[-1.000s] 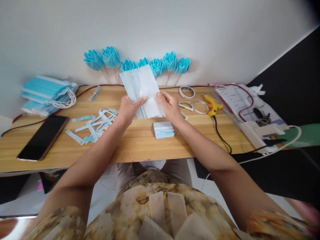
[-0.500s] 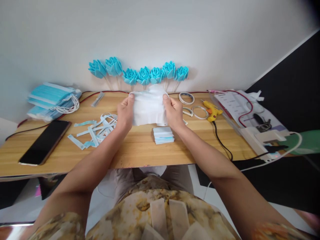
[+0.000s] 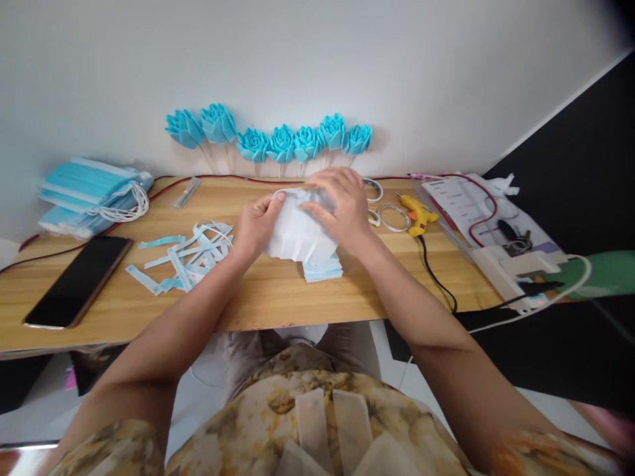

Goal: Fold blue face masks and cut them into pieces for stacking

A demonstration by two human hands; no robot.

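My left hand [image 3: 258,221] pinches the upper left corner of a soft white pleated sheet [image 3: 302,238], which looks like face-mask fabric, held a little above the table. Over the sheet's upper right part is my right hand [image 3: 344,208], with its thumb lying across the fabric and its fingers arched above, smeared by motion. Whether those fingers grip the sheet I cannot tell. Just below the sheet, partly covered by it, a small stack of pale blue and white cut pieces [image 3: 323,271] rests on the table.
Blue fabric flowers [image 3: 282,143] on sticks lean on the wall. Blue strips [image 3: 186,258], a phone [image 3: 79,281] and a pile of masks [image 3: 89,192] are at left. At right are tape rolls [image 3: 394,218], a yellow glue gun [image 3: 419,215] and a power strip [image 3: 506,274].
My right hand has shifted from the sheet's right edge up and over its top right part. The sheet, earlier stretched flat between both hands, now hangs tilted and bunched at the right.
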